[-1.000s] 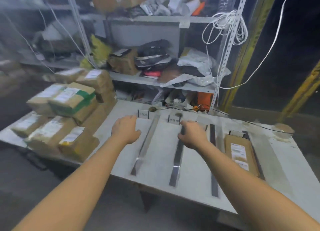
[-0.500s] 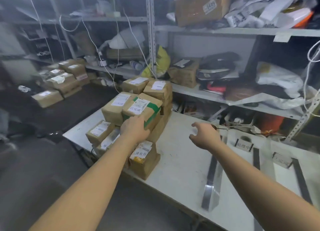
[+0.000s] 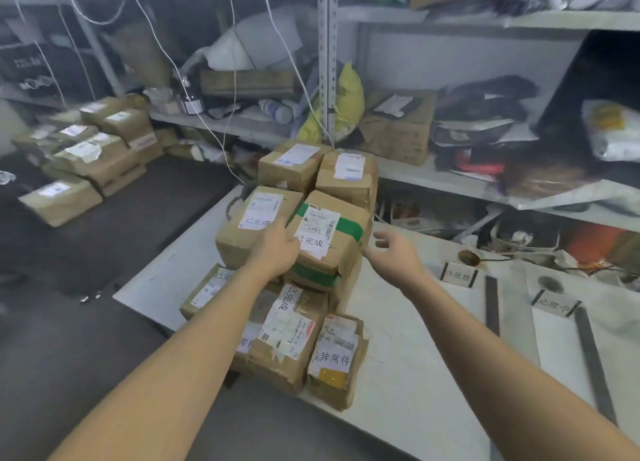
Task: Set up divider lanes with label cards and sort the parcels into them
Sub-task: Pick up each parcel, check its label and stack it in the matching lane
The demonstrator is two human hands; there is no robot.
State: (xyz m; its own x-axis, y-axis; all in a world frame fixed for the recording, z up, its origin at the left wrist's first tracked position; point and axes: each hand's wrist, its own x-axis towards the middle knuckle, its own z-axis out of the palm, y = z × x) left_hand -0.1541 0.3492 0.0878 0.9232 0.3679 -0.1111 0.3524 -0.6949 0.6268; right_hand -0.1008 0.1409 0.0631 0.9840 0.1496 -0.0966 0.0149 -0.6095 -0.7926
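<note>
Your left hand [image 3: 277,249] is lying on the near left edge of the green-taped parcel [image 3: 346,227]. Its fingers are hidden at the seam with the neighbouring parcel [image 3: 256,218] to its left, so you cannot tell whether it is gripping or only resting. The green-taped parcel is sitting on top of the stack at the left end of the table [image 3: 398,374]. Its long axis is running away from you, the green band is crossing it side to side, and its label is facing up. Your right hand [image 3: 394,253] is hovering just off that parcel's right edge, fingers loose and spread, holding nothing. Farther right of that hand, two label cards [image 3: 459,275] are standing at the far ends of two dark divider strips [image 3: 491,305]. The strips are lying flat with their long axes pointing from you toward the shelves.
</note>
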